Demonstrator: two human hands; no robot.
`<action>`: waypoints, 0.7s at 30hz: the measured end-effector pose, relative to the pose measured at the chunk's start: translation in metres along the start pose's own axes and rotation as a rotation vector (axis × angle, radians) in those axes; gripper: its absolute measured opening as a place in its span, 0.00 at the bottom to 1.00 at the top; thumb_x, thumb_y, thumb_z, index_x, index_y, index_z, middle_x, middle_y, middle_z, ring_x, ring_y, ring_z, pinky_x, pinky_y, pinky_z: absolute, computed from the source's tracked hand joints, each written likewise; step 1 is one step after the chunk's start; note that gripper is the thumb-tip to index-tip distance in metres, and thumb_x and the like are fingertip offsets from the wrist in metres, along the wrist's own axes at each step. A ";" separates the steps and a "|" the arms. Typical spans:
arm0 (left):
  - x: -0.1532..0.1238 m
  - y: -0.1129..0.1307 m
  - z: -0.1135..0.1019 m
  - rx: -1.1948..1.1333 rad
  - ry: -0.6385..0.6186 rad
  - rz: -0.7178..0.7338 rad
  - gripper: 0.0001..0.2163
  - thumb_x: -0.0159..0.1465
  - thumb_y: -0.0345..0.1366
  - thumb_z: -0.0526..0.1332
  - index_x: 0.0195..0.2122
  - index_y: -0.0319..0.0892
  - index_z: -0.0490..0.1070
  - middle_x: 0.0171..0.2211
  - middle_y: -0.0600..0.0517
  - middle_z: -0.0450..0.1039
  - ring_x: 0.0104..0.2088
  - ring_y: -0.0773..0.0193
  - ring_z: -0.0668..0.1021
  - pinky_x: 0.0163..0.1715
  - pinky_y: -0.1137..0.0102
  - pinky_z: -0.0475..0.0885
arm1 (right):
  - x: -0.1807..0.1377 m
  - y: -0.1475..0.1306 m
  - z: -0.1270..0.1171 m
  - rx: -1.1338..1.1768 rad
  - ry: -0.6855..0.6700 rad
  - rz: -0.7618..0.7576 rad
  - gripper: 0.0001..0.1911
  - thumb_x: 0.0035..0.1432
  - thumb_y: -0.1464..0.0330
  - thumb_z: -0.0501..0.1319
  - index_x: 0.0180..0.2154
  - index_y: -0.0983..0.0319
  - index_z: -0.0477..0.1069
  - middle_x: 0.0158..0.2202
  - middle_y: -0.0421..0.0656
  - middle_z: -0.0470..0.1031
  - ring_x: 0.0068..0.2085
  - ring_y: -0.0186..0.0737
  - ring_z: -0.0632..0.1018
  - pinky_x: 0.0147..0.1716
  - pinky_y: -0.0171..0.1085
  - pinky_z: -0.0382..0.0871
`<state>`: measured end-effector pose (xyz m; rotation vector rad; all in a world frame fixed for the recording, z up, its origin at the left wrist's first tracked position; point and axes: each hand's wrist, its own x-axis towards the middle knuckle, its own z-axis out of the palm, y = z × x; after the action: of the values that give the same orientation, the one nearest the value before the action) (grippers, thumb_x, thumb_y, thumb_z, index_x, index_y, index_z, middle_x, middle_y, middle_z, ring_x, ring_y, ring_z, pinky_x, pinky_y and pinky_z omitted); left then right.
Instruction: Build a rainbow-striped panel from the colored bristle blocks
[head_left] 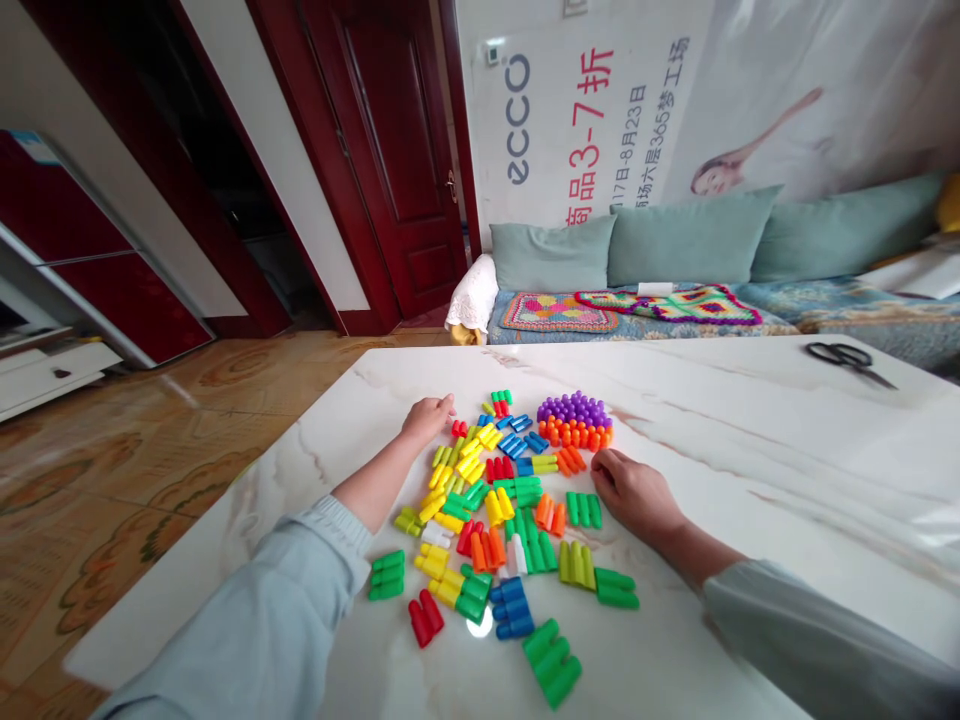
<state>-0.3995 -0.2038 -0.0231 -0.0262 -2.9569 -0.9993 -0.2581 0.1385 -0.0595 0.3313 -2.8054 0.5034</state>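
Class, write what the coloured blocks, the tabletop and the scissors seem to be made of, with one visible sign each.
Blocks: probably moulded plastic, glossy; bright uniform colours, rounded ends.
Tabletop: polished marble or a marble-look slab; white with brownish veins, reflecting light.
Scissors: dark loop handles, perhaps plastic; blades too small to judge.

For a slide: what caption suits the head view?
Left hand and right hand flank a heap of colourful plastic bullet-shaped blocks on a white marble table; black scissors lie apart.

White marble-veined table [750, 480], multicoloured plastic blocks [495, 510], purple-and-orange block cluster [576, 420], black scissors [847, 356], teal cushions [682, 240]
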 end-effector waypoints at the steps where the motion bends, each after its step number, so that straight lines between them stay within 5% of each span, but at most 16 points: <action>1: 0.002 0.005 0.001 0.014 0.008 0.032 0.21 0.67 0.46 0.48 0.36 0.39 0.77 0.36 0.43 0.80 0.38 0.55 0.80 0.39 0.66 0.71 | 0.000 0.000 0.000 -0.002 -0.002 0.002 0.10 0.62 0.66 0.48 0.34 0.60 0.67 0.36 0.43 0.76 0.30 0.37 0.74 0.27 0.34 0.57; 5: 0.013 0.033 0.023 0.050 -0.011 0.194 0.17 0.65 0.40 0.53 0.51 0.40 0.73 0.54 0.45 0.72 0.55 0.56 0.72 0.55 0.66 0.64 | 0.000 0.001 0.000 -0.003 -0.015 0.008 0.10 0.62 0.66 0.48 0.34 0.60 0.66 0.36 0.43 0.75 0.30 0.37 0.75 0.27 0.33 0.58; 9: 0.024 0.059 0.054 0.074 -0.062 0.319 0.24 0.61 0.40 0.60 0.58 0.44 0.66 0.64 0.46 0.58 0.64 0.51 0.59 0.62 0.61 0.54 | 0.000 0.001 0.000 -0.006 -0.018 0.014 0.09 0.62 0.66 0.49 0.35 0.59 0.66 0.36 0.43 0.75 0.30 0.37 0.75 0.28 0.33 0.58; 16: 0.025 0.071 0.063 0.096 -0.128 0.421 0.10 0.60 0.41 0.60 0.34 0.44 0.80 0.45 0.47 0.75 0.51 0.54 0.73 0.56 0.64 0.63 | -0.001 0.004 0.004 -0.007 -0.012 0.020 0.11 0.63 0.65 0.48 0.38 0.60 0.68 0.37 0.44 0.77 0.31 0.38 0.76 0.29 0.34 0.61; 21: -0.043 0.063 0.029 0.065 -0.043 0.479 0.13 0.64 0.41 0.56 0.41 0.44 0.79 0.46 0.46 0.75 0.50 0.57 0.73 0.56 0.65 0.64 | -0.001 0.002 0.000 -0.041 -0.022 -0.029 0.21 0.65 0.63 0.47 0.58 0.58 0.60 0.50 0.47 0.75 0.35 0.41 0.79 0.31 0.35 0.65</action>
<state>-0.3551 -0.1364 -0.0089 -0.7219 -2.7996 -0.8382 -0.2577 0.1405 -0.0604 0.3708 -2.8234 0.4375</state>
